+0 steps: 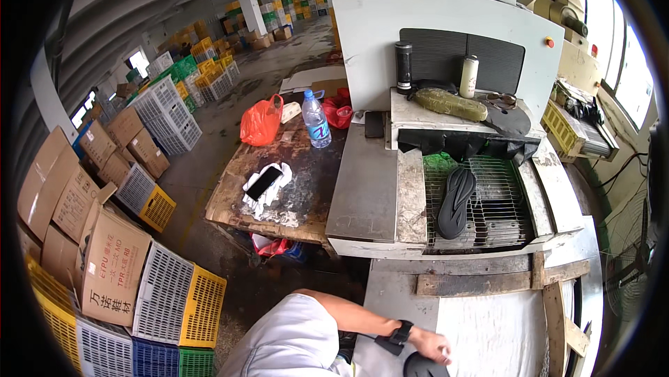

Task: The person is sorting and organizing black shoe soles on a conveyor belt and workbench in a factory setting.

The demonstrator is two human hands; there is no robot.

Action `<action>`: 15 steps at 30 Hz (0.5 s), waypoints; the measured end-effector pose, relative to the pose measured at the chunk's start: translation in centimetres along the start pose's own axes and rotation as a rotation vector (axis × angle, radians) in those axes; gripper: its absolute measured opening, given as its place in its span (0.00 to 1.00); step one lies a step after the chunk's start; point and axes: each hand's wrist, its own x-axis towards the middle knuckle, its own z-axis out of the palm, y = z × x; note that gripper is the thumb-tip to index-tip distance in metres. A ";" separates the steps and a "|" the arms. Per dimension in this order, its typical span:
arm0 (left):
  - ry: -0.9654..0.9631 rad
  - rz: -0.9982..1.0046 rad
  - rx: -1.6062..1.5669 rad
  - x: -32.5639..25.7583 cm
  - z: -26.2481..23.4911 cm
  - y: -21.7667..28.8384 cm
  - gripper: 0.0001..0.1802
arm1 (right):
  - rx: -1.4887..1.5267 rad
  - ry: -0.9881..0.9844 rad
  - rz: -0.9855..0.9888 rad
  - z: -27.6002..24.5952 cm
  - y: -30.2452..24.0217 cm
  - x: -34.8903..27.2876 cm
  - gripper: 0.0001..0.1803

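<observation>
My left hand [431, 346] reaches in at the lower middle, with a black band [400, 334] round the wrist. Its fingers are curled and a little blurred; what they hold, if anything, is hidden. Right by the fingers, at the lower edge, shows the rounded end of a black sole [425, 367], cut off by the picture. My right hand is out of view. Farther off, a black flip-flop [456, 199] lies on the wire mesh belt [498, 203] at the mouth of the white machine [446, 14].
A white surface [491, 328] with wooden bars [474, 283] lies before the machine. On the worn table [230, 199] are a water bottle [316, 120], red bag [261, 120] and phone [263, 183] on cloth. Cartons [115, 272] and crates [202, 297] stack up left.
</observation>
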 end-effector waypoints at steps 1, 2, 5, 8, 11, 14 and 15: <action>-0.132 0.177 -0.174 -0.9 1.9 -1.2 0.36 | -0.008 0.007 0.002 0.1 -0.3 0.6 0.60; -0.375 -0.123 -0.180 -2.5 1.7 0.0 0.33 | -0.058 -0.005 -0.084 0.5 0.0 0.7 0.59; -0.082 -0.143 -0.244 -5.5 3.5 -1.6 0.26 | -0.078 -0.029 -0.193 1.2 -0.1 0.7 0.55; 0.128 -0.200 -0.404 -7.5 0.5 -1.2 0.29 | 0.050 -0.018 -0.032 2.0 -2.3 1.9 0.52; 0.412 -0.154 -0.690 -5.4 -5.0 0.7 0.26 | 0.166 0.177 0.090 3.7 -1.6 1.1 0.47; 0.640 0.142 -0.735 0.2 -11.5 1.4 0.25 | 0.267 0.243 0.298 6.2 -0.1 -2.1 0.43; 0.652 0.284 -0.803 2.3 -13.8 1.8 0.23 | 0.260 0.257 0.318 7.0 0.4 -3.2 0.43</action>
